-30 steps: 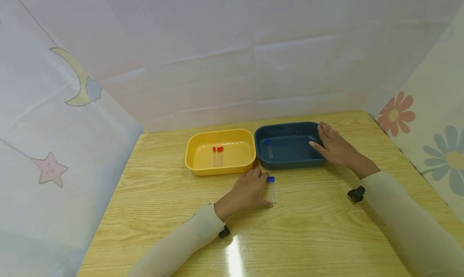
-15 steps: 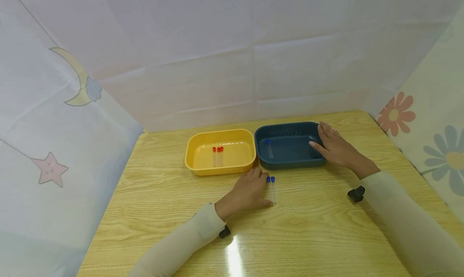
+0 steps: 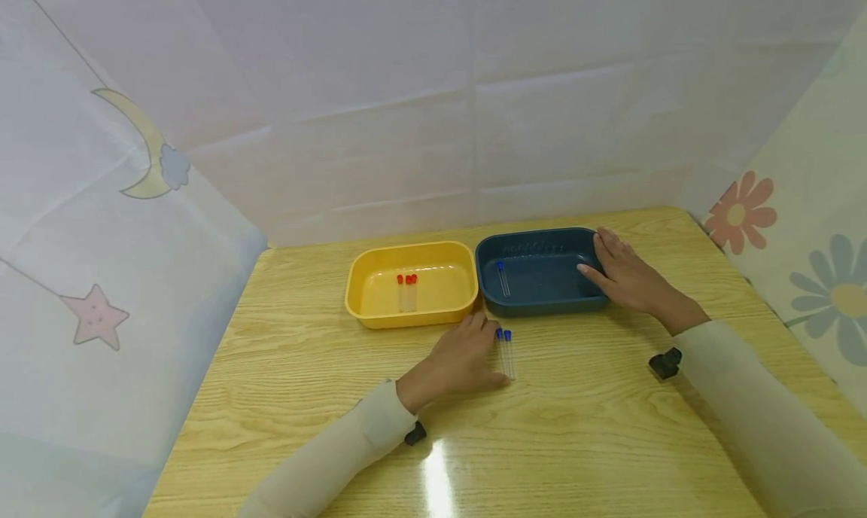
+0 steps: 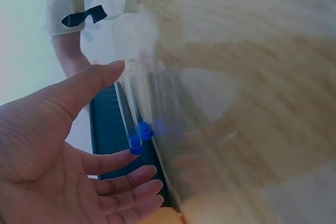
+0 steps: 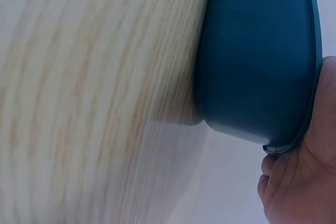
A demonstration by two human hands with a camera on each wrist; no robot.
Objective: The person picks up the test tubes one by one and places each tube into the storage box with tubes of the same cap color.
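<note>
And here's your left hand (image 3: 467, 356), thumb at one end and index fingertip at the other, pinching a blue-capped test tube (image 4: 128, 111) lengthwise! The other fingers stretch out loosely beside it in the wrist view. Whether the tube is clear of the wood, you can't tell from these angles.

Here's the relation that counts: the tube lies on the right of your left palm, long axis running away from you, cap pointing at the trays, clear end towards you. That cap sits just in front of the near left corner of the dark blue tray (image 3: 555, 281), so left is easily the nearer hand. Crowding it on the right, almost parallel, is a second blue-capped tube (image 3: 509, 356); the judgement here is that a sloppy grip could drag that one along.

Over to your right hand (image 3: 630, 277), clamped on the right end of the dark blue tray, thumb over the inside of the wall, fingers at the far corner. Inside, towards the left, lies a blue-capped tube (image 3: 504, 281), possibly doubled by its reflection.

Next door, just beside it on the left, there's the yellow tray (image 3: 447, 281), with three red-capped tubes (image 3: 409, 280) lying side by side, caps to the far side. Beneath it all, the wood-grain tabletop (image 3: 305, 352); beyond, a pale backdrop with a moon (image 3: 150, 134) and a red flower (image 3: 735, 214).
</note>
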